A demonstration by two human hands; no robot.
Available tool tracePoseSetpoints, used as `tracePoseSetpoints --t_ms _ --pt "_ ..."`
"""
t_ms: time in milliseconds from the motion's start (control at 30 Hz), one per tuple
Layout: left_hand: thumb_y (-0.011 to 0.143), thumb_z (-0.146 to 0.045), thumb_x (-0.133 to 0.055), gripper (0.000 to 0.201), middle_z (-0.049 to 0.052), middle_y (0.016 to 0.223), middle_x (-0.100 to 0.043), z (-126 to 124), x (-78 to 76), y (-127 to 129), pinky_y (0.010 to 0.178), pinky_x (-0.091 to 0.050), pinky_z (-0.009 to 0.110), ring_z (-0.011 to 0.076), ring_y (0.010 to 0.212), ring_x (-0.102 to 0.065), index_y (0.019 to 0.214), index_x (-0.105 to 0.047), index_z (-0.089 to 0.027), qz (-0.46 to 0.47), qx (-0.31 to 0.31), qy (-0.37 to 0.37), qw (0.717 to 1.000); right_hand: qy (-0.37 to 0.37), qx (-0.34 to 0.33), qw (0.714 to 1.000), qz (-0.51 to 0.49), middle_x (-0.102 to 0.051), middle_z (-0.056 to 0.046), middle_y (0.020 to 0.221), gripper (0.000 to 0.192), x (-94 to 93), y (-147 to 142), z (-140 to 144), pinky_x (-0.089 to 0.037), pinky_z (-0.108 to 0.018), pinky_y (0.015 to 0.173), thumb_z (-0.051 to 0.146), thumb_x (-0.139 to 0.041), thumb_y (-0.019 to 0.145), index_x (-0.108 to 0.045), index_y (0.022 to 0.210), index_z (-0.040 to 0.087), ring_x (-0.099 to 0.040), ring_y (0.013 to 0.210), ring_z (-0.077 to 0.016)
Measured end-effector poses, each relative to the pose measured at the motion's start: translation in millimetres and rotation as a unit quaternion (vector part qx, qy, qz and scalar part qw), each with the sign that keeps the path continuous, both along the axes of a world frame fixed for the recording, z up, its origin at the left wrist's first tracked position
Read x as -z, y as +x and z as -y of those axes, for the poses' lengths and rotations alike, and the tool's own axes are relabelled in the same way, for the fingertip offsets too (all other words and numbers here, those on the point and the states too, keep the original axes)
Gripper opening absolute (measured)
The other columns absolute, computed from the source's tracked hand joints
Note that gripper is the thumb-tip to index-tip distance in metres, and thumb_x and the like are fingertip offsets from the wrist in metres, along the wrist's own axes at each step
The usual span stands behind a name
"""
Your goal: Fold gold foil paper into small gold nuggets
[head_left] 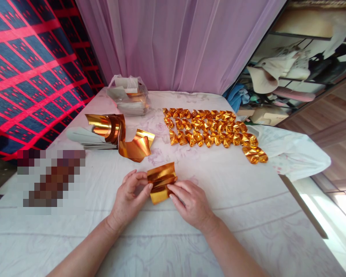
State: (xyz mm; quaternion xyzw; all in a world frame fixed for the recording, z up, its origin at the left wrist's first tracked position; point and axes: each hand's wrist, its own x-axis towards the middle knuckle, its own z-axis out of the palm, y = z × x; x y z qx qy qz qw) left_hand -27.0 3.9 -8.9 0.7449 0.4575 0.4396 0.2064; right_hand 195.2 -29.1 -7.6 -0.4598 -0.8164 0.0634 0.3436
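Between my hands is a piece of shiny gold foil paper, with creases running across its middle. My left hand pinches its left edge between thumb and fingers. On the right side, my right hand grips the same sheet near the fold with thumb and forefinger. Beyond my hands, to the right, lie rows of folded gold foil pieces. Further left, loose gold foil sheets curl over a stack of pale paper.
A clear plastic bag with paper bundles stands at the table's back left. A pixelated patch covers something on the left. Purple curtains hang behind the table. Shelves with hats and boxes are at the right.
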Motion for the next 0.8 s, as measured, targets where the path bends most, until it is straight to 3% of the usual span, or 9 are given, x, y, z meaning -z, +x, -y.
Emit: tracePoseSetpoints --t_ms 133,400,633,800 --pt "0.089 -0.026 -0.063 0.002 -0.005 0.079 -0.073 3 -3.9 2 0.103 -0.045 0.041 0.0131 0.072 -0.069 0.092 -0.062 -0.025 -0.014 0.023 0.045 0.999 0.011 -0.005 1.000 -0.020 -0.071 -0.010 0.102 0.028 -1.0 -4 2 -0.059 -0.037 0.082 0.022 -0.051 0.096 -0.065 0.120 0.017 -0.068 0.092 -0.0216" --pt "0.090 -0.024 -0.061 0.004 -0.005 0.079 -0.074 6 -5.6 6 0.101 -0.047 0.042 0.0127 0.069 -0.069 0.088 -0.065 -0.025 -0.020 0.019 0.049 0.998 0.030 0.003 0.998 -0.048 -0.070 -0.013 0.115 0.045 -4.4 -15 6 -0.059 -0.038 0.090 0.020 -0.049 0.095 -0.051 0.140 0.016 -0.067 0.106 -0.0237" --pt "0.089 -0.028 -0.062 0.005 -0.005 0.076 -0.074 5 -1.0 7 0.097 -0.051 0.041 0.0142 0.068 -0.069 0.088 -0.067 -0.025 -0.003 -0.025 0.029 0.999 0.067 0.028 0.997 -0.028 -0.069 -0.014 0.117 0.050 -2.1 -17 9 -0.060 -0.038 0.089 0.020 -0.049 0.096 -0.045 0.146 0.017 -0.067 0.105 -0.0239" --pt "0.089 -0.026 -0.064 0.004 -0.006 0.077 -0.074 7 -0.6 8 0.098 -0.049 0.040 0.0128 0.067 -0.069 0.090 -0.067 -0.026 -0.007 0.002 0.025 1.000 0.063 0.017 0.998 -0.019 -0.067 -0.014 0.118 0.047 -2.3 -19 9 -0.059 -0.037 0.090 0.019 -0.049 0.096 -0.048 0.144 0.016 -0.066 0.107 -0.0234"
